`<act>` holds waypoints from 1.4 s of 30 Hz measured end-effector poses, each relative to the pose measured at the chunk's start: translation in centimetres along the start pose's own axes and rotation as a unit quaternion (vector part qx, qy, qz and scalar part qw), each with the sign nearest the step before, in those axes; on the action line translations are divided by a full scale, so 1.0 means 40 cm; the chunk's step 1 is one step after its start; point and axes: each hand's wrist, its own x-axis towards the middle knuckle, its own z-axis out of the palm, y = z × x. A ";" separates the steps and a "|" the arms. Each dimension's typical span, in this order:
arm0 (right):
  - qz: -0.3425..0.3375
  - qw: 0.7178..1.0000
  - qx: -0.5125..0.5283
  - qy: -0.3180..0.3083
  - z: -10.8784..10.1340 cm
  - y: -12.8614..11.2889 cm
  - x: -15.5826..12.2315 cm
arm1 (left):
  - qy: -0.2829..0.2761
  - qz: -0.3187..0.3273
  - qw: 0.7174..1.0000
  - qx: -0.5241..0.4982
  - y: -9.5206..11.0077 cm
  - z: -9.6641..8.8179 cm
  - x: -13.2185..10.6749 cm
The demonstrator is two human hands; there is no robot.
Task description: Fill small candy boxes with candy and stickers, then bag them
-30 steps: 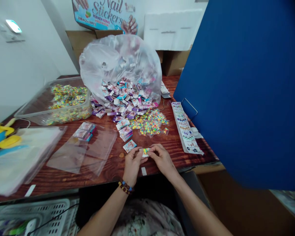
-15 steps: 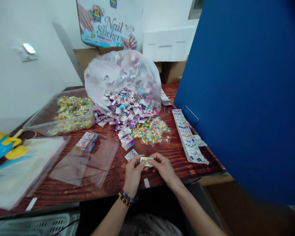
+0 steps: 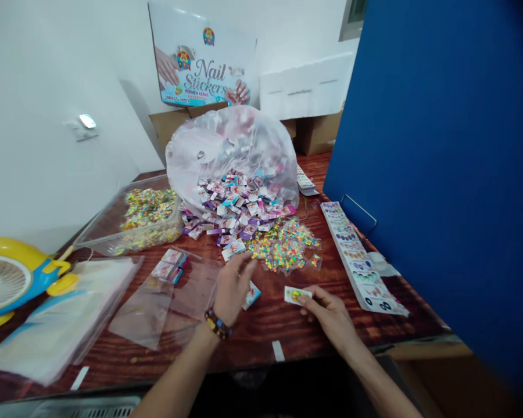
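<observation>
My right hand (image 3: 329, 316) pinches a small white card with colourful bits on it (image 3: 297, 295) between thumb and fingers, low over the wooden table. My left hand (image 3: 233, 290) hangs open with spread fingers and a beaded bracelet at the wrist. A small printed packet (image 3: 251, 295) lies just right of it, and a few packets (image 3: 234, 249) sit beyond its fingertips. Farther back, a heap of nail sticker packets (image 3: 235, 206) spills from a clear plastic bag (image 3: 230, 148). Loose multicoloured bits (image 3: 283, 247) lie beside the heap.
A clear tub of multicoloured bits (image 3: 148, 217) stands at the left, beside flat plastic bags (image 3: 146, 302) and a stack of bags (image 3: 70, 319). A nail sticker strip (image 3: 359, 255) lies right, against a tall blue panel (image 3: 431, 145). Cartons stand behind.
My hands have parted. The left has let go of the small card and moved left, and the right has carried the card rightward. The view has also shifted upward.
</observation>
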 end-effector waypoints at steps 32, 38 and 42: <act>-0.067 0.985 -0.160 -0.013 -0.007 0.013 -0.021 | -0.120 0.175 0.840 0.499 -0.007 0.189 0.445; -0.036 0.996 -0.075 0.022 -0.007 0.027 -0.020 | -0.121 0.160 0.879 0.434 0.057 0.161 0.428; -0.004 0.992 0.077 0.103 -0.015 0.027 -0.016 | -0.191 0.144 0.899 0.367 0.086 0.090 0.256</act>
